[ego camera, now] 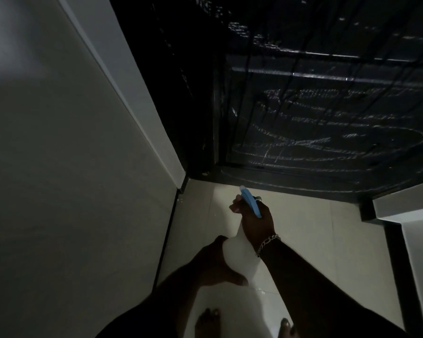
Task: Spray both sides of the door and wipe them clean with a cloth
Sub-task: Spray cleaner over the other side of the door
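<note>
Black door [327, 106] already streaked wet, so this side looks sprayed; wiping and the far side seem left, no cloth visible. Spray bottle [237, 250] over the floor [315, 240] near door's bottom edge: right hand [254, 220] fingers grasping the trigger head, left hand [217, 262] cupping its base.

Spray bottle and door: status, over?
Right hand on the blue trigger, left hand cupping the spray bottle. Nozzle aimed at the lower door, which is streaked wet. No cloth in view. Nothing between the bottle and the door.
</note>
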